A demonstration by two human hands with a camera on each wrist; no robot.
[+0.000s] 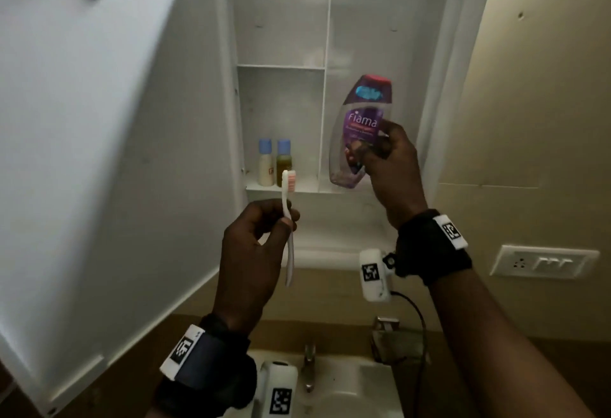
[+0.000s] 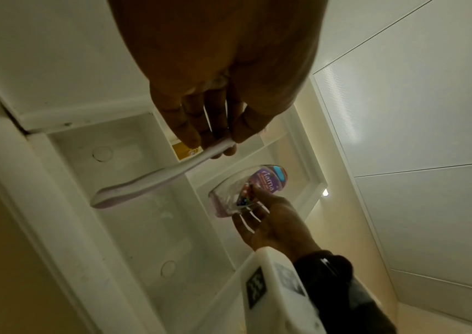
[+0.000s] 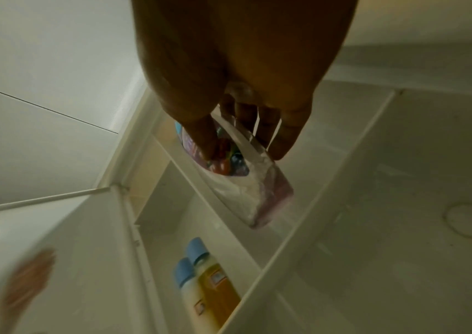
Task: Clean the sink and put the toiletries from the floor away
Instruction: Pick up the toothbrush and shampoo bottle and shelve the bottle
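My right hand (image 1: pixel 385 156) grips a clear purple-labelled body wash bottle (image 1: pixel 358 120) with a red cap, held upright in front of the right compartment of the open wall cabinet (image 1: pixel 327 37). The right wrist view shows the thumb and fingers wrapped round the same bottle (image 3: pixel 246 192). My left hand (image 1: pixel 261 229) pinches a white toothbrush (image 1: pixel 288 212) with pink bristles, head up, below the left compartment. The toothbrush handle (image 2: pixel 154 178) crosses the left wrist view, where the bottle (image 2: pixel 246 189) and my right hand (image 2: pixel 272 223) also appear.
Two small blue-capped bottles (image 1: pixel 275 163) stand on the cabinet's lower left shelf. The cabinet door (image 1: pixel 99 136) hangs open at the left. Below are the sink (image 1: pixel 363 384) with its tap (image 1: pixel 309 364), and a wall socket (image 1: pixel 544 260) at the right.
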